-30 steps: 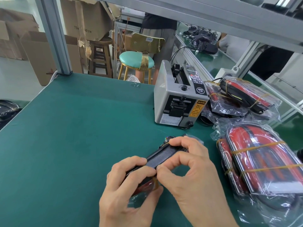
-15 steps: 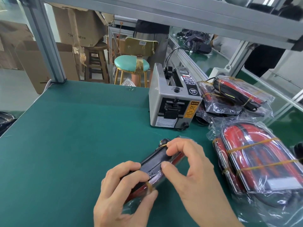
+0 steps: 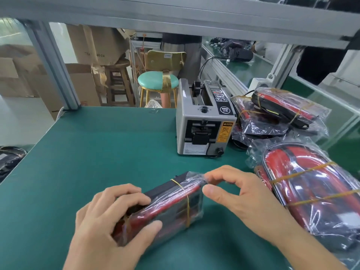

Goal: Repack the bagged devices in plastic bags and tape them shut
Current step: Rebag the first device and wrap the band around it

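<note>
left hand (image 3: 115,217): wraps round the near end of the device (image 3: 165,203), likely to pin it to the mat (image 3: 87,149).
right hand (image 3: 239,193): fingers curled at the far end; whether they pinch the bag's loose film, i cannot tell.
tape machine (image 3: 204,121): beyond the right hand, in easy reach for sealing.
bagged pile (image 3: 311,191): right of that hand.

Light: bright, even, daylight from far left
Glare: highlights on plastic bags (image 3: 311,193)
Shadows: soft, faint on green mat (image 3: 97,152)
Blur: right hand (image 3: 239,193) fingertips smeared
Edges: wide-angle bending of frame beam (image 3: 175,18)
</note>
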`<state>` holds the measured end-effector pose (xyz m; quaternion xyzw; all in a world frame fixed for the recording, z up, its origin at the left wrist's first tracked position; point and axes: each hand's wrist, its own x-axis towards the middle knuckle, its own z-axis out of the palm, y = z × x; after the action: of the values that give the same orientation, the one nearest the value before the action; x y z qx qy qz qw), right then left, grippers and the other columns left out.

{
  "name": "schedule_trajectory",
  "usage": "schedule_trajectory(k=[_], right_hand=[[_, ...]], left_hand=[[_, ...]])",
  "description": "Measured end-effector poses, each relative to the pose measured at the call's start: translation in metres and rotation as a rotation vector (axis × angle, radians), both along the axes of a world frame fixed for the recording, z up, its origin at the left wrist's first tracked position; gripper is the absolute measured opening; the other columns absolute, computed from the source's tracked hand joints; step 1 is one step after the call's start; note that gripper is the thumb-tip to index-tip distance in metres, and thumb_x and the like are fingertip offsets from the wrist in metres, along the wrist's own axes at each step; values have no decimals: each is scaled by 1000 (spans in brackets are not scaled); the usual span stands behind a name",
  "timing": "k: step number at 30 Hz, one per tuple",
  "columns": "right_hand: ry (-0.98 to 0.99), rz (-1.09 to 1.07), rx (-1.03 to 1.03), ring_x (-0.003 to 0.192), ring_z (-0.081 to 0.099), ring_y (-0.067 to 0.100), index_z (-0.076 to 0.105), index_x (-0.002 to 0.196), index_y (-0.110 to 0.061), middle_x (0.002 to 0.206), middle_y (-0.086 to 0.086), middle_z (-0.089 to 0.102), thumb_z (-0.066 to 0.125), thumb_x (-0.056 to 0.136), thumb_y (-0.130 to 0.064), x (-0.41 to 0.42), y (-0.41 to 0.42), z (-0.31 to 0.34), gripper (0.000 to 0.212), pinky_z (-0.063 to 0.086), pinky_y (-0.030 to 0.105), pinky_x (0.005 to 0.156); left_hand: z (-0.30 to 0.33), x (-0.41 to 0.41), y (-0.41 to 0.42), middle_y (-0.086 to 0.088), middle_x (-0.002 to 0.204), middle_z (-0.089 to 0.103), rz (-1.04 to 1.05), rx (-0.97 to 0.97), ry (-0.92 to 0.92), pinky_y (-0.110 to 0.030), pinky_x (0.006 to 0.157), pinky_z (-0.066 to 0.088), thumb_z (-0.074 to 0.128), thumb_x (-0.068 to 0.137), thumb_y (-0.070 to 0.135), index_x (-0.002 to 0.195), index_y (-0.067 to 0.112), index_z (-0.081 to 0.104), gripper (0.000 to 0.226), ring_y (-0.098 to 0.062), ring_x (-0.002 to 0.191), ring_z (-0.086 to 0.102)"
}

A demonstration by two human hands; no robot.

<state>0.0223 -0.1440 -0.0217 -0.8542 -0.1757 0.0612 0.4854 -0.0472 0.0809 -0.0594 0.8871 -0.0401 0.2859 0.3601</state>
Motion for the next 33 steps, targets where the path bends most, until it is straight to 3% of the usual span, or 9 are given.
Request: schedule_trajectory(k=[3, 7, 11, 14, 19, 22, 25, 30, 33], right_hand=[[-18, -24, 33, 91, 62, 1, 71, 82, -28, 88, -14, 69, 72, 75, -39, 4, 2, -1, 13, 38, 10, 86], [-8, 62, 35, 89, 62, -1, 73, 91, -31, 93, -15, 68, 74, 79, -27, 9, 8, 5, 12, 43, 12, 84], [10, 102, 2, 80, 63, 0, 75, 81, -26, 87, -9, 68, 77, 79, -16, 13, 6, 11, 10, 45, 11, 75], [-44, 104, 15, 77, 62, 2, 75, 74, -23, 82, -9, 65, 76, 80, -12, 12, 7, 11, 12, 44, 12, 72], [-769, -30, -405, 71, 49, 9, 66, 75, -21, 78, -9, 57, 53, 91, -29, 1, 16, -4, 23, 36, 30, 68], [-950, -45, -365, 69, 47, 15, 67, 74, -13, 76, -1, 59, 51, 91, -23, -9, 6, -18, 26, 34, 31, 65], [-966, -46, -237, 71, 48, 15, 69, 76, -11, 78, 1, 59, 53, 91, -23, -15, -4, -31, 25, 34, 27, 67], [-802, -44, -44, 78, 47, 12, 54, 90, -22, 91, -9, 47, 40, 101, -34, -20, -7, -45, 22, 41, 29, 68], [-779, -60, -15, 74, 52, 12, 58, 89, -21, 88, -8, 51, 46, 99, -33, -24, -7, -47, 20, 43, 25, 67]], left_hand=[[12, 8, -29, 18, 92, 63, 36, 147, -4, -24, 81, 28, 53, 65, 53, 80, 32, 69, 31, -1, 88, 48], [20, 13, -46, 19, 87, 63, 31, 192, -1, -20, 67, 29, 49, 65, 46, 79, 33, 65, 25, -2, 80, 40], [22, 15, -51, 20, 87, 62, 12, 256, 11, -16, 64, 28, 48, 61, 49, 80, 34, 63, 29, -5, 79, 40], [21, 15, -52, 17, 87, 63, -2, 294, 10, -17, 64, 28, 48, 64, 49, 94, 36, 69, 39, -7, 78, 40], [21, 17, -49, 14, 88, 63, -14, 287, 43, -20, 65, 29, 47, 68, 48, 102, 34, 72, 44, -7, 77, 40], [18, 16, -48, 14, 91, 64, -57, 276, 67, -20, 66, 31, 48, 67, 50, 103, 32, 72, 47, -4, 78, 43], [17, 14, -49, 15, 93, 65, -77, 286, 75, -20, 66, 32, 48, 67, 52, 102, 29, 73, 49, -4, 79, 45], [19, 13, -48, 23, 98, 50, -109, 305, 51, -16, 66, 29, 48, 67, 52, 101, 35, 72, 46, -3, 80, 44], [19, 12, -47, 20, 94, 59, -148, 318, 39, -16, 65, 26, 49, 68, 49, 99, 45, 67, 36, -2, 80, 44]])
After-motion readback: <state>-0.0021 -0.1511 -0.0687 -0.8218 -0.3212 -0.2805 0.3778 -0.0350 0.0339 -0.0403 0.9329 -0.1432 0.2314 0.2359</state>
